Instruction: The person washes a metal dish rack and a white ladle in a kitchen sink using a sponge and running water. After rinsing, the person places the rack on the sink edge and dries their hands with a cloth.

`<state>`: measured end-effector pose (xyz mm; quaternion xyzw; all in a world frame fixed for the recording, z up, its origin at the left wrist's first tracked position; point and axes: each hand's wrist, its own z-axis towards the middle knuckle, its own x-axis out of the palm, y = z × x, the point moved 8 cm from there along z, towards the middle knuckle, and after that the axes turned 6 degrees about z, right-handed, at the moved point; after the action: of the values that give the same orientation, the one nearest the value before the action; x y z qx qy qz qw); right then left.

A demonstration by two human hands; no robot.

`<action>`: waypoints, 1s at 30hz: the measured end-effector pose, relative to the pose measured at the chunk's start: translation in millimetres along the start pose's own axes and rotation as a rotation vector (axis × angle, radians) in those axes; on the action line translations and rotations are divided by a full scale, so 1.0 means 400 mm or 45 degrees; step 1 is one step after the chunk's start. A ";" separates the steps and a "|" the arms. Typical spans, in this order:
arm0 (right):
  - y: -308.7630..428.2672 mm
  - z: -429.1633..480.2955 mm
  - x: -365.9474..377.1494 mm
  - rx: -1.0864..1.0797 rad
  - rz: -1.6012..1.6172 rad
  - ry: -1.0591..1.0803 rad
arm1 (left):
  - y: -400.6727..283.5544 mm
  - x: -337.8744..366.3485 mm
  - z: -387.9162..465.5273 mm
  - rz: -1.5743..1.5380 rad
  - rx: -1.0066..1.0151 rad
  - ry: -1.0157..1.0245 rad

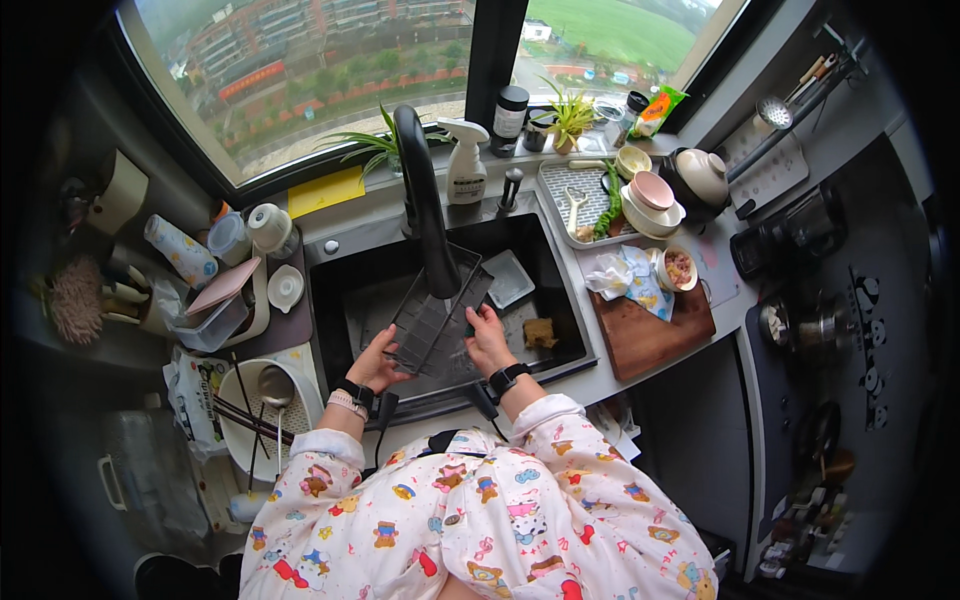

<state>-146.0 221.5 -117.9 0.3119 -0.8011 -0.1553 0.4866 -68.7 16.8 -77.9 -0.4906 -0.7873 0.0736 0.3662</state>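
Over the dark sink [480, 367], my left hand [377, 361] grips the lower left edge of a black slotted tray or rack [429, 332]. My right hand [486, 334] is at the right side of the same rack, with a small dark green thing, perhaps a scouring pad, at its fingertips. The rack tilts under the black faucet [427, 202], and water appears to run onto it. A clear plastic container [508, 278] lies in the sink beyond my right hand. A brown sponge or cloth [539, 333] rests on the sink floor to the right.
Right of the sink are a wooden cutting board [652, 337], a bowl of chopped meat [677, 269] and a draining tray [559, 196] with green peppers and bowls. A white spray bottle [466, 165] stands behind. At left, a white basket [306, 397] holds a ladle and chopsticks.
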 end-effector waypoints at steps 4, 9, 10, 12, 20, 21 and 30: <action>-0.008 -0.002 0.007 0.020 0.143 -0.014 | -0.011 0.039 -0.019 -0.096 0.063 0.184; -0.031 0.011 -0.011 0.167 0.084 -0.021 | -0.027 0.068 -0.014 -0.018 0.146 0.152; -0.023 0.015 -0.023 0.144 -0.016 -0.050 | -0.033 0.074 -0.011 -0.026 0.166 0.162; 0.011 0.020 -0.061 0.044 -0.135 -0.223 | -0.041 0.079 -0.011 -0.060 0.208 0.171; 0.217 -0.018 0.027 -0.653 -0.763 -0.100 | -0.048 0.082 -0.017 -0.041 0.201 0.132; 0.226 -0.025 0.035 -0.682 -0.982 -0.161 | -0.050 0.087 -0.016 -0.048 0.205 0.132; 0.206 -0.025 0.015 -0.694 -0.704 -0.121 | -0.053 0.096 -0.020 -0.017 0.201 0.170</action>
<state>-168.0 280.7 -63.5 0.3677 -0.6381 -0.5018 0.4537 -88.4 35.6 -42.7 -0.4588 -0.7561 0.1001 0.4558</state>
